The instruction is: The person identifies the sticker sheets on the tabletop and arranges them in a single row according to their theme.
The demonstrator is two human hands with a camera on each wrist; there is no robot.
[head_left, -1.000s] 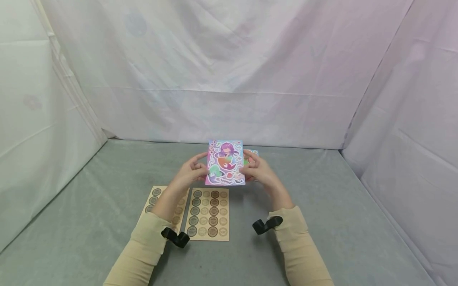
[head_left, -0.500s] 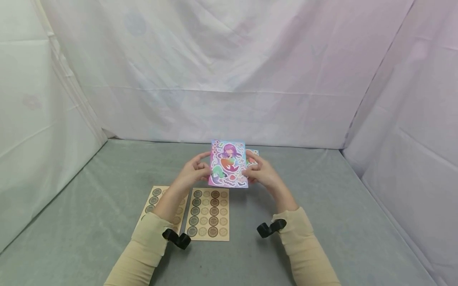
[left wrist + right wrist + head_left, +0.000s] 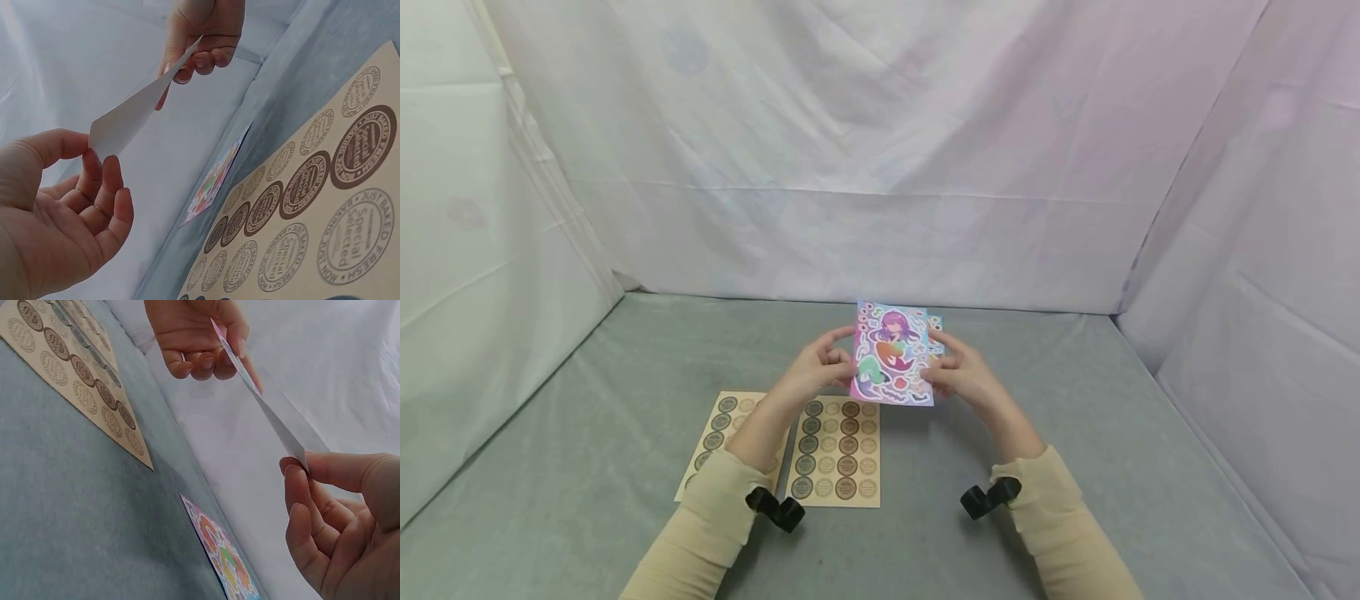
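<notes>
A mermaid sticker sheet in pink and blue is held up above the table, its printed face toward the head camera. My left hand pinches its left edge between thumb and fingers. At the opposite edge my right hand pinches it the same way. Both wrist views show the sheet edge-on, with its white back and slightly bent. Behind it on the table lies a second colourful sticker sheet, mostly hidden in the head view.
Two tan sheets of round labels lie side by side nearer the person: the right label sheet in full view, the left label sheet partly under the left forearm. A grey cloth covers the table. White curtains enclose the back and sides.
Both hands have carried the mermaid sticker sheet a little to the right and slightly nearer the person. It covers more of the sticker sheet behind. The label sheets have stayed put.
</notes>
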